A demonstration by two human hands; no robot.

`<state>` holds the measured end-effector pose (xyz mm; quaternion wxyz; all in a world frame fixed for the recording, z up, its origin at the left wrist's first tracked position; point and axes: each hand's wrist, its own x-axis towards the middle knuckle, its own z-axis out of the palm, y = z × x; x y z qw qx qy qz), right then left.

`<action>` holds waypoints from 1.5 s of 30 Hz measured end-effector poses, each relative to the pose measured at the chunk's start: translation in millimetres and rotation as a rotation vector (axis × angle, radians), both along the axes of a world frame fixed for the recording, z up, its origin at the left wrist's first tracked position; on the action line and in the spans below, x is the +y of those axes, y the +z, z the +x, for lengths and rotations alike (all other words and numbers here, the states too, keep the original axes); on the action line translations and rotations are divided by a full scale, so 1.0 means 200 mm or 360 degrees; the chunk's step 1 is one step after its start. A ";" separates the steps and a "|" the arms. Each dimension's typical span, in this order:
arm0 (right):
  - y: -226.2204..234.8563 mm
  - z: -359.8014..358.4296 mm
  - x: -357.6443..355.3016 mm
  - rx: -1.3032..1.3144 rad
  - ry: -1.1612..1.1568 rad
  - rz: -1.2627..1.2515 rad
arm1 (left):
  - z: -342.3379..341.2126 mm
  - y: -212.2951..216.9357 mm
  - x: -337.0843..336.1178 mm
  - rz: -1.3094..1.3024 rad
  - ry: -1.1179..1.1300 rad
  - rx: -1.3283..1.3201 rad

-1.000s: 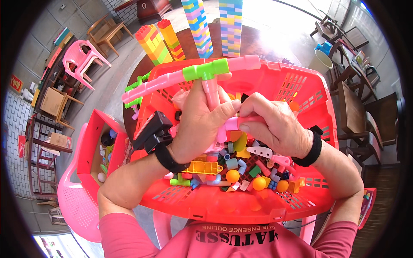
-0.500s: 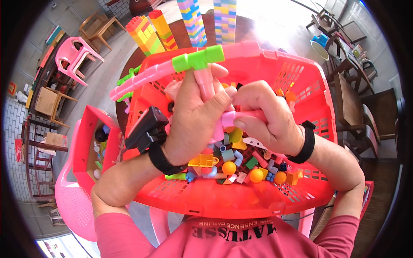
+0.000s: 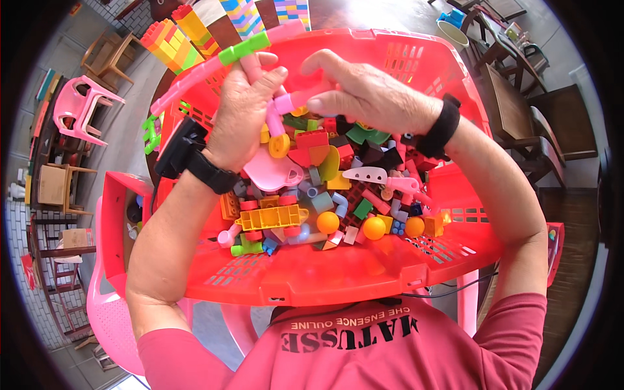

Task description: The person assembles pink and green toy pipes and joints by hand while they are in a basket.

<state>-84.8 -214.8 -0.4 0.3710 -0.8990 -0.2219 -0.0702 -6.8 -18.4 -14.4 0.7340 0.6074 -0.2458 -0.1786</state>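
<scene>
Over the red plastic basket, my left hand is closed around the pink stem of a toy pipe assembly. A green tee connector tops that stem, with pink pipes running out both ways. Lower down, a short pink side pipe sticks out toward my right hand, whose thumb and fingers are around its end. A yellow ring shows at the stem's lower end; whether it is attached I cannot tell. Beneath lie a pink toy pan, a toy knife, a yellow vehicle base and orange balls.
Towers of building blocks stand on the table beyond the basket. On the left are a red box on a pink chair and another pink chair. Dark wooden furniture stands at the right.
Both hands and the pipe assembly have shifted up and left in view, uncovering more loose toys. My right index finger has spread away from its thumb. The basket also appears higher in view.
</scene>
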 end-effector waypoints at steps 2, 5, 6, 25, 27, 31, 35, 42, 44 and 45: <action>-0.01 0.01 -0.07 0.0051 0.0100 -0.0536 | 0.04 0.00 0.02 -0.0035 -0.0040 -0.0040; -0.06 -0.02 -0.15 0.0427 0.0180 -0.1522 | 0.06 0.02 0.03 -0.0019 -0.0011 -0.0132; -0.09 -0.04 -0.16 0.0601 0.0107 -0.1650 | 0.05 0.02 0.03 -0.0012 -0.0002 -0.0149; -0.28 0.01 -0.17 0.1212 0.0343 -0.1637 | 0.05 0.05 0.07 -0.0238 -0.0244 0.0216; -0.22 0.03 -0.15 0.0992 0.0328 -0.1549 | 0.05 0.04 0.06 -0.0258 -0.0213 0.0233; -0.04 0.01 -0.12 0.0522 -0.0020 -0.0885 | 0.04 0.04 0.06 -0.0219 -0.0308 0.0318; 0.15 -0.05 -0.08 0.0412 -0.0182 -0.0142 | 0.03 0.02 0.06 0.0113 -0.0278 0.0305; 0.25 -0.08 -0.05 0.0471 -0.0038 -0.0026 | 0.04 -0.01 0.05 0.0342 -0.0242 0.0080; 0.25 -0.09 -0.06 0.0299 -0.0116 -0.0212 | 0.03 -0.02 0.04 0.0357 -0.0217 0.0079; 0.24 -0.08 -0.06 0.0291 -0.0165 -0.0103 | 0.03 -0.03 0.04 0.0407 -0.0196 0.0163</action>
